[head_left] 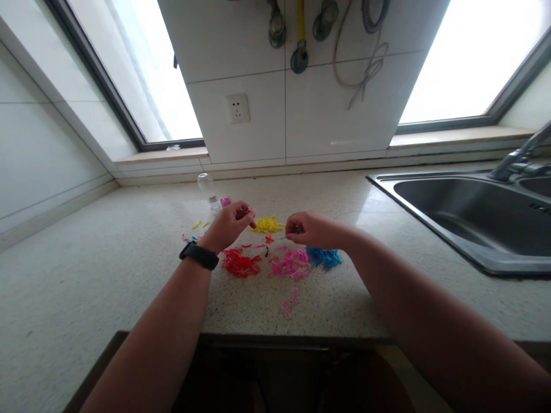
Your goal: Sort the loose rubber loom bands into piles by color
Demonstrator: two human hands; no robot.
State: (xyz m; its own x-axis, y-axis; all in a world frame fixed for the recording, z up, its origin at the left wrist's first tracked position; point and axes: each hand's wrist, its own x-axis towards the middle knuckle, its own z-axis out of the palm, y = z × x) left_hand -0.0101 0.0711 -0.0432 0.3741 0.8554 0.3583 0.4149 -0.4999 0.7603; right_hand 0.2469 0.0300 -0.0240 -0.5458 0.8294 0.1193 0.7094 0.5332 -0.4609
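Note:
Small rubber bands lie sorted by colour on the counter: a red pile [241, 263], a yellow pile [267, 224], a pink pile [291, 263] and a blue pile [325, 258]. My left hand [228, 222], with a black band on its wrist, is closed above the red pile, and small pink rubber bands [251, 212] show at its fingertips. Across from it my right hand [301, 228] is pinched over the pink and blue piles. A thin blue rubber band [283, 237] shows at its fingertips. A few mixed bands lie between the piles, and some are partly hidden behind my left wrist.
A clear bottle [206, 186] stands behind my left hand, with a pink cap-like piece [225, 201] beside it. Loose pink bands [287, 310] lie near the counter's front edge. To the right is a steel sink [430, 252] with a faucet [516, 160].

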